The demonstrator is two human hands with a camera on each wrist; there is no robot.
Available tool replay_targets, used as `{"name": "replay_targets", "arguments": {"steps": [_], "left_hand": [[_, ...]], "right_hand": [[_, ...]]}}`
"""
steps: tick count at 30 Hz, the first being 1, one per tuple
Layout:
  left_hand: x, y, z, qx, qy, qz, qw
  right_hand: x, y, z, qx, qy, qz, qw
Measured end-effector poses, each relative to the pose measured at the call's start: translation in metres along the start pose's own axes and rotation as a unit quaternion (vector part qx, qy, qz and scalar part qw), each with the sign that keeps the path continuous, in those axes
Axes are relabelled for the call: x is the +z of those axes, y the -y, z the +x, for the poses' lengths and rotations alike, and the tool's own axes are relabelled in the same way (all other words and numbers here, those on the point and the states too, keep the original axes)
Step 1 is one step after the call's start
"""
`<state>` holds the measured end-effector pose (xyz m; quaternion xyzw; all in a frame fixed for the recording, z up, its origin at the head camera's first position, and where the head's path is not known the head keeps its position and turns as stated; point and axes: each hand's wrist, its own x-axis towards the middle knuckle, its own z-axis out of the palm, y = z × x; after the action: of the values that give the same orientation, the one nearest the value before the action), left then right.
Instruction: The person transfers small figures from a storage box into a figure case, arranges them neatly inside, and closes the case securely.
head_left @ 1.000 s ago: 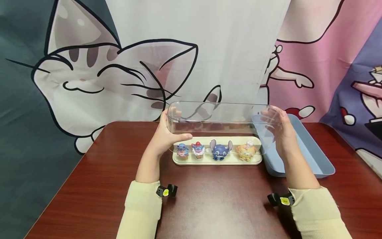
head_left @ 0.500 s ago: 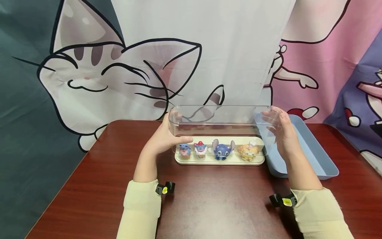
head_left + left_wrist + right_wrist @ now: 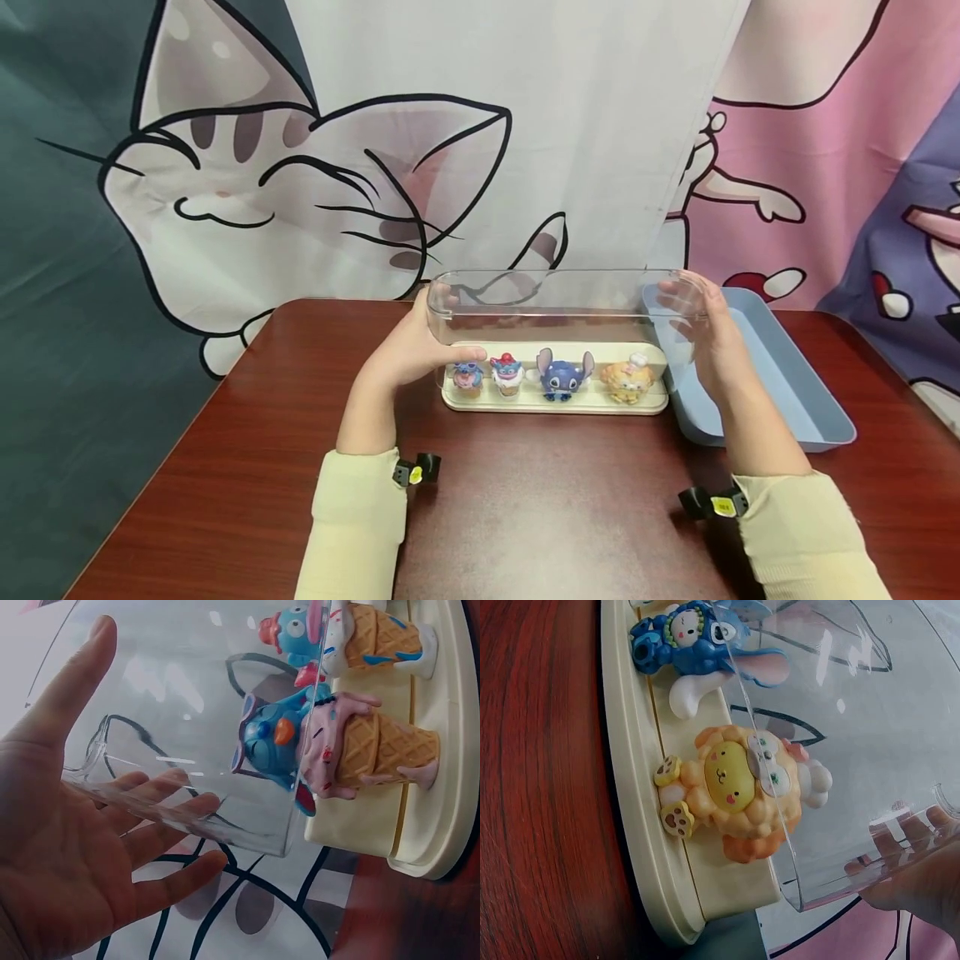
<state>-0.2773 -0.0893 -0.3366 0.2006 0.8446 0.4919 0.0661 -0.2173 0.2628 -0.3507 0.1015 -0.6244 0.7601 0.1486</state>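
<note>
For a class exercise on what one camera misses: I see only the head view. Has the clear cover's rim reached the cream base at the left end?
Observer: No. In the left wrist view the clear cover's rim crosses the blue cone figure partway, short of the cream base.
Operator: How does the left hand hold it?
Observer: The left hand lies with straight fingers against the cover's end wall, thumb stretched out.
Operator: And the right end?
Observer: In the right wrist view the rim crosses the yellow figure's face, also off the base.
</note>
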Motion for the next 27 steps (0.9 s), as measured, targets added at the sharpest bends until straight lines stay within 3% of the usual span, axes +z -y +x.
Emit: {"name": "replay_targets", "arguments": {"steps": [9, 27], "left_hand": [[-0.0003, 0.0003, -0.0005, 0.001, 0.008, 0.039, 0.9992], [-0.0012, 0.0032, 0.0002, 0.009, 0.026, 0.024, 0.9993]], "right_hand": [[-0.0036, -0.0013, 0.0028, 0.002, 0.006, 0.012, 1.000], [-0.0036, -0.0048, 0.0034, 0.036, -0.011, -0.014, 0.999]]}}
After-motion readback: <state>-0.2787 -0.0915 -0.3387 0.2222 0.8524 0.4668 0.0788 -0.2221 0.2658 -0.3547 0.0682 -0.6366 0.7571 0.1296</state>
